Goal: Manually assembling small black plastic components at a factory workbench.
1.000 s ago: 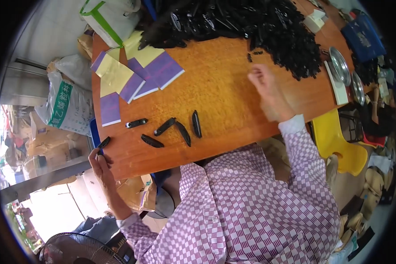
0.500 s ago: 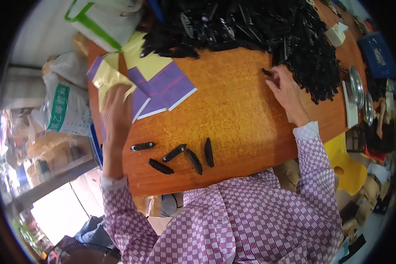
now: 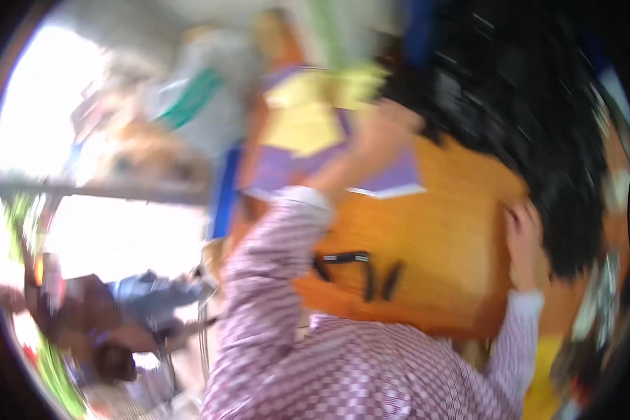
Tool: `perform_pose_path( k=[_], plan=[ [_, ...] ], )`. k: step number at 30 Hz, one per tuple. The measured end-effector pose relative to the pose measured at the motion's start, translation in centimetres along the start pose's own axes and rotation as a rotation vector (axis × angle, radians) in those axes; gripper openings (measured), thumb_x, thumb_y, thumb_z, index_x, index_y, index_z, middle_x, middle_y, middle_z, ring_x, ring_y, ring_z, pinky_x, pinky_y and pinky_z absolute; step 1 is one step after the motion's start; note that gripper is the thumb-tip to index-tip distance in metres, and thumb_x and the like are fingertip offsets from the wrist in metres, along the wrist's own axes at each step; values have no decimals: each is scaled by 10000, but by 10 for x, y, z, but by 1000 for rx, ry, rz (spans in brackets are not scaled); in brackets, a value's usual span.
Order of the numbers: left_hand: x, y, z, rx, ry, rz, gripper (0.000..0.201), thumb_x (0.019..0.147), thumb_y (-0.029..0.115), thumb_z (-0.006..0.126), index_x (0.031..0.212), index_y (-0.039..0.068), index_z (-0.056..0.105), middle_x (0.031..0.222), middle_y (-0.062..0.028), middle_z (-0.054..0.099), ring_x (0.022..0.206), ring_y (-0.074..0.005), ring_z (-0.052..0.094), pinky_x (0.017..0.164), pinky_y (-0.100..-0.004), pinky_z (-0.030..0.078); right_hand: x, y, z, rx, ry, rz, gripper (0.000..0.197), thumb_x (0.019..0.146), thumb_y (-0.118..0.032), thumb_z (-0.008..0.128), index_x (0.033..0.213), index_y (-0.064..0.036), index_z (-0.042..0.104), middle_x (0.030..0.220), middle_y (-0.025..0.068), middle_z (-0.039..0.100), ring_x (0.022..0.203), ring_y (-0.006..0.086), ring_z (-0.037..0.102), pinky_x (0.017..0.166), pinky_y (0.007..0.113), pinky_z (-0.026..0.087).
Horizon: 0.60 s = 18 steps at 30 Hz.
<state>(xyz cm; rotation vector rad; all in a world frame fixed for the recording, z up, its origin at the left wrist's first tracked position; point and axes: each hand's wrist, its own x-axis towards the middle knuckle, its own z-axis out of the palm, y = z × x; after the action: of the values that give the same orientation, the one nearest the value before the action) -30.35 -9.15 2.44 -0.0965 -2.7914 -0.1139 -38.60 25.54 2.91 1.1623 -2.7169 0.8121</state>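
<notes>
The picture is smeared by motion. My left hand [image 3: 392, 124] reaches over the yellow and purple sheets to the near edge of a big heap of black plastic parts [image 3: 511, 91]; blur hides its fingers and anything in them. My right hand [image 3: 525, 231] is low over the table at the right, beside the heap. Its fingers are bent together around a dark spot too blurred to name. Several small, long black pieces [image 3: 369, 278] lie on the wooden table [image 3: 441, 238] near its front edge. The purple sheets [image 3: 392, 175] and yellow sheets [image 3: 304, 129] overlap at the left.
A whitish plastic bag with a green band [image 3: 192, 98] stands beyond the table's left side. A blue upright edge [image 3: 225, 192] runs along that side. Something yellow [image 3: 544, 378] shows below my right forearm. Shiny metallic things [image 3: 604, 297] are at the far right.
The view has swung, shifting the table to the right in the picture. My left hand has moved from the sheets to the heap's edge. My right hand remains near the heap.
</notes>
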Motion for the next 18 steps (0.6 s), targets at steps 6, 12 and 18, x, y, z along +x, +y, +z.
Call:
perform_pose_path(
  k=[6,12,18],
  plan=[
    [-91,27,-145,-870,568,-698,262,776,5,610,1015,10,504,903,-77,605,774,-171,595,674,-288,485,-55,-28,21,788,-74,380,28,899,-29,512,895,-9,530,806,17,519,717,102,484,638,231,396],
    [-225,75,-170,-1733,591,-911,340,925,225,524,1178,5,470,895,-25,569,756,-107,555,650,-241,452,-83,-95,30,932,-196,331,24,900,-56,513,894,-33,505,762,2,474,671,61,449,595,207,381],
    [-288,142,-124,-1900,494,-1110,424,923,201,528,1288,19,412,1009,-39,572,830,-100,568,687,-213,472,-97,-93,59,693,-89,142,64,886,-70,539,868,-14,514,765,20,483,700,110,469,637,238,415]
  ],
)
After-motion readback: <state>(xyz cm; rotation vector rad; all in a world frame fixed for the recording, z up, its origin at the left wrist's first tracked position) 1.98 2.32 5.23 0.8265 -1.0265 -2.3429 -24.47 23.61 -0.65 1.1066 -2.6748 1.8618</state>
